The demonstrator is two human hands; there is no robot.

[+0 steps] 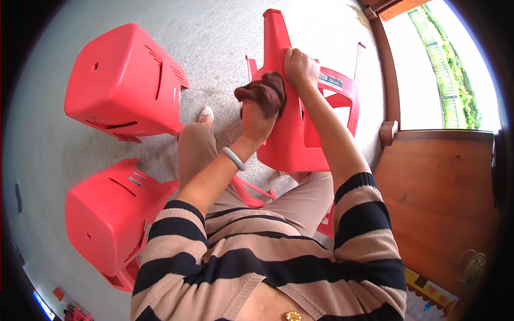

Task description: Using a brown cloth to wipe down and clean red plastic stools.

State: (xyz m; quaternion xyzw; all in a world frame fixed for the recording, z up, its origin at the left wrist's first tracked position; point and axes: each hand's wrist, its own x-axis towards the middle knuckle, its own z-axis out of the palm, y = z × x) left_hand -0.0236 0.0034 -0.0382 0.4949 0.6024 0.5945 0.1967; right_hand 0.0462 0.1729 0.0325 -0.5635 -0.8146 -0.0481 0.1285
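Observation:
A red plastic stool [281, 150] is tipped over in front of me, its legs pointing away and its seat end close to my knees. My left hand [258, 122] holds a brown cloth [265, 94] against the outer side of one leg. The cloth covers most of my left fingers. Further out along the same leg, my right hand [300, 69] is closed around its edge. A label with print [331, 81] sits on a crosspiece beside my right wrist. What the stool rests on is partly hidden by my arms.
Two more red plastic stools stand on the grey floor at my left, one farther [108, 76] and one nearer [96, 224]. Red plastic [253, 194] shows between my thighs. A wooden door [437, 192] and a bright opening [421, 80] are at right.

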